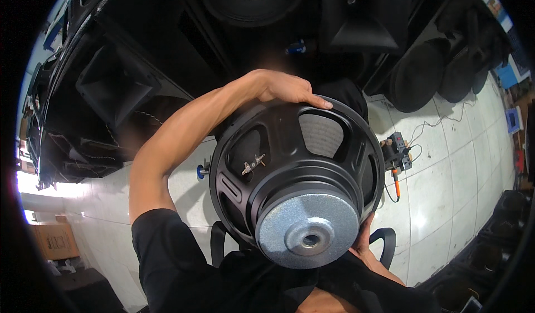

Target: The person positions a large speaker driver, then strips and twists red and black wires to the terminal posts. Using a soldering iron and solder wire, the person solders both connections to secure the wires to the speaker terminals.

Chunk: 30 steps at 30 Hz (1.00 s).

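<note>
From my end, the black loudspeaker driver (295, 175) fills mid-frame with its silver magnet (278, 232) toward the lower edge; the left hand (287, 87) is closed over the upper rim, thumb showing, while the right hand (363, 238) sits at the lower right edge, too covered for me to tell how far it's closed. I'd worry that the magnet's likely weight could tip everything if either hold slipped, or that a careless turn could bend the terminals (253, 165).
</note>
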{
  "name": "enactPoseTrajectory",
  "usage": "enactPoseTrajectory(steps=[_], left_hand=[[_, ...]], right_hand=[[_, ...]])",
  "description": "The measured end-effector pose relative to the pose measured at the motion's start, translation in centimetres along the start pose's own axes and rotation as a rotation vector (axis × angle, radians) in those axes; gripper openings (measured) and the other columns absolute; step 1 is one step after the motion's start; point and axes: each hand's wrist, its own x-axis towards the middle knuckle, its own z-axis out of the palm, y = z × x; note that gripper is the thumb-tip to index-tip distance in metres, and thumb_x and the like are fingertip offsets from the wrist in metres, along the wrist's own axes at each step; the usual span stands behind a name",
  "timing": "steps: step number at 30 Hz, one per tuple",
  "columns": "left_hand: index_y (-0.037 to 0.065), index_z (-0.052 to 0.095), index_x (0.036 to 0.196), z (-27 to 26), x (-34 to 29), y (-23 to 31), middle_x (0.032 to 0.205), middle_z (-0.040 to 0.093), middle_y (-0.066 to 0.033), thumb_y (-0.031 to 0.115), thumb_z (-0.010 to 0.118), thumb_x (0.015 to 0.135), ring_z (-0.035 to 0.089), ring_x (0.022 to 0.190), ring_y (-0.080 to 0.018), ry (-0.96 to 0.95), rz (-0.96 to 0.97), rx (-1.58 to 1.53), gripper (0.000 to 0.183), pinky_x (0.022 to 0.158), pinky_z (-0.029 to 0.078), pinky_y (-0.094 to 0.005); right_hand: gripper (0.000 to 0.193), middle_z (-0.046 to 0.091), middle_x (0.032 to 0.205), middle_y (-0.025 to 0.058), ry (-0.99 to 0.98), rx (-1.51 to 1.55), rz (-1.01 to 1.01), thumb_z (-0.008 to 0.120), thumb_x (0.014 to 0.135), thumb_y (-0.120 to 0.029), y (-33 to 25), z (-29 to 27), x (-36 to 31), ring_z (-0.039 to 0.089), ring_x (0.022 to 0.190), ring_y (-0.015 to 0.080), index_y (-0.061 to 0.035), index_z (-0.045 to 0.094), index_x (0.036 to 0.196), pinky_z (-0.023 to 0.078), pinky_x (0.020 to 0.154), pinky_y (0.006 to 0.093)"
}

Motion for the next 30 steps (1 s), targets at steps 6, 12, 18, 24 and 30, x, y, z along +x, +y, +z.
enactPoseTrajectory(steps=[6, 12, 18, 24, 30], left_hand=[[-0.006, 0.073, 0.095, -0.5, 0.7, -1.6, 0.08, 0.069, -0.0211, 0.057, 0.062, 0.091, 0.07, 0.068, -0.026, -0.017, 0.091, 0.013, 0.063, 0.056, 0.057, -0.0345], [-0.006, 0.07, 0.099, 1.6, -6.4, 0.3, 0.086, 0.07, -0.0267, 0.05, 0.065, 0.091, 0.072, 0.08, -0.0338, 0.854, 0.095, 0.786, 0.056, 0.071, 0.056, -0.0422], [-0.002, 0.072, 0.097, 8.8, -15.6, -6.5, 0.094, 0.074, -0.0089, 0.018, 0.064, 0.097, 0.067, 0.089, -0.0128, 1.567, 0.235, 0.132, 0.022, 0.085, 0.051, -0.0286], [-0.002, 0.067, 0.101, 17.3, -14.7, -15.3, 0.092, 0.066, -0.0228, 0.024, 0.06, 0.097, 0.064, 0.087, -0.0398, 1.512, -0.158, 0.099, 0.028, 0.079, 0.049, -0.0432], [-0.002, 0.044, 0.077, 27.3, -12.6, -18.2, 0.072, 0.04, 0.003, 0.034, 0.043, 0.107, 0.035, 0.074, -0.0089, 1.414, -0.09, -0.668, 0.047, 0.063, 0.035, -0.029]], right_hand=[[0.097, 0.037, 0.156, 0.0055, -0.165, -0.093, -0.01, 0.038, 0.085, -0.082, -0.4, 0.2, 0.0, 0.037, 0.142, 0.0278, -0.0154, 0.028, 0.155, 0.028, 0.116, 0.052], [0.08, 0.062, 0.12, 0.0095, 0.41, -0.251, -0.221, 0.038, 0.093, -0.073, -2.7, 1.5, -2.4, 0.056, 0.112, 0.0238, -0.0035, 0.055, 0.128, 0.042, 0.098, 0.0419], [0.055, 0.066, 0.077, 0.0093, 0.865, -0.89, -1.223, 0.042, 0.107, -0.043, -13.5, 3.0, -2.1, 0.06, 0.074, 0.0162, 0.0057, 0.066, 0.095, 0.048, 0.076, 0.0324], [0.035, 0.067, 0.091, 0.0167, -0.244, -1.295, -1.551, 0.055, 0.098, -0.028, -16.0, 16.1, 2.1, 0.064, 0.088, 0.0266, 0.0057, 0.065, 0.092, 0.05, 0.08, 0.0373], [0.037, 0.063, 0.074, 0.0112, -0.783, -1.634, -1.436, 0.077, 0.079, -0.037, -16.4, 21.6, 4.5, 0.061, 0.071, 0.0271, -0.0016, 0.066, 0.075, 0.047, 0.067, 0.0381]])
